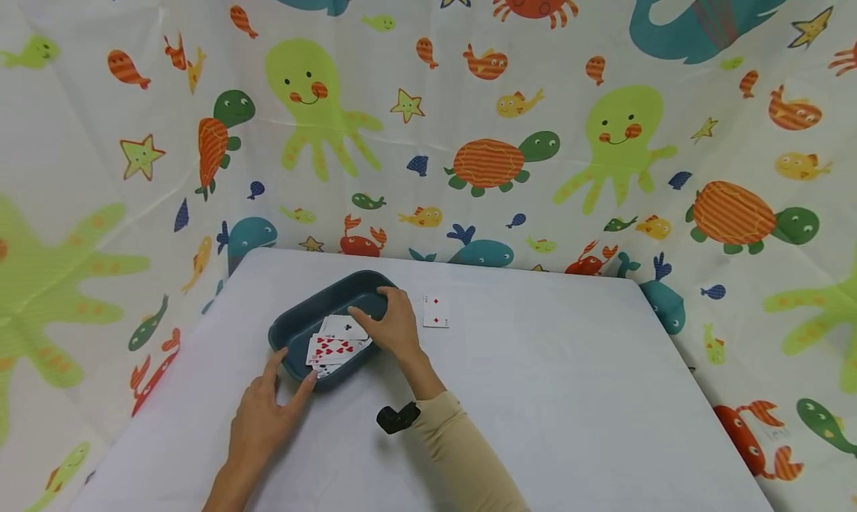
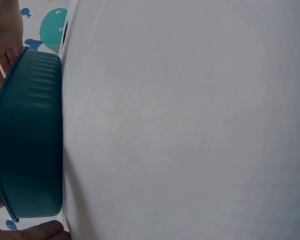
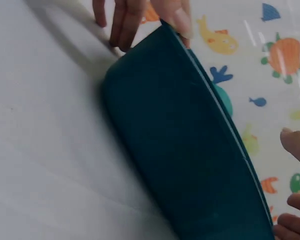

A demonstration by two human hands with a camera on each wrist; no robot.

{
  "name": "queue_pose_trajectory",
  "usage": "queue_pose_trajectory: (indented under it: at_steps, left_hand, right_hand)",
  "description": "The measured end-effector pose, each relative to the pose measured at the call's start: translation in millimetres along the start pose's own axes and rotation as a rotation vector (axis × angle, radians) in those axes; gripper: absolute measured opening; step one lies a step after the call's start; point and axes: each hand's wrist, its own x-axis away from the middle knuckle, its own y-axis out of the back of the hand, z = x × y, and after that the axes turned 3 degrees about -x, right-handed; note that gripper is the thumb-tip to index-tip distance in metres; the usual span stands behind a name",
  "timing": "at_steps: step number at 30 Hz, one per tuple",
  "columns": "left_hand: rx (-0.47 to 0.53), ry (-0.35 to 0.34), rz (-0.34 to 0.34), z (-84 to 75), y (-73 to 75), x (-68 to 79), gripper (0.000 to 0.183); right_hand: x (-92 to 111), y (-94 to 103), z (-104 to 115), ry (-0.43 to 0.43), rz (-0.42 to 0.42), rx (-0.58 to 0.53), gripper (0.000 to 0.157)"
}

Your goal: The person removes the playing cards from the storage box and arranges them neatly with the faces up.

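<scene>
A dark teal tray (image 1: 301, 319) lies at an angle on the white table, with several playing cards (image 1: 335, 352) in a loose pile inside. My left hand (image 1: 262, 415) grips the tray's near left end, its thumb at the rim and fingers along the outer wall. Over the opposite end is my right hand (image 1: 395, 322), thumb and fingers spread apart above the inside; in the right wrist view the rim partly hides those fingers. One more card, a two of diamonds (image 1: 436, 312), lies face up on the table to the right of my right hand.
The white table (image 1: 549, 393) extends to the right and toward me. Behind and beside it hangs a curtain (image 1: 576, 162) printed with sea animals. A black wrist camera (image 1: 398, 418) is strapped at my right sleeve.
</scene>
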Motion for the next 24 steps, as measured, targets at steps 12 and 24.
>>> queue_pose_trajectory:
  at_steps: [12, 24]
  left_hand:
    - [0.011, 0.005, -0.016, -0.9, 2.1, 1.8, 0.088]
    - [0.010, 0.002, -0.015, 0.1, -0.4, 3.0, 0.088]
  right_hand:
    - [-7.0, -28.5, 18.1, -0.048, 0.135, 0.150, 0.080]
    - [-17.3, -41.2, 21.2, -0.163, 0.241, 0.241, 0.081]
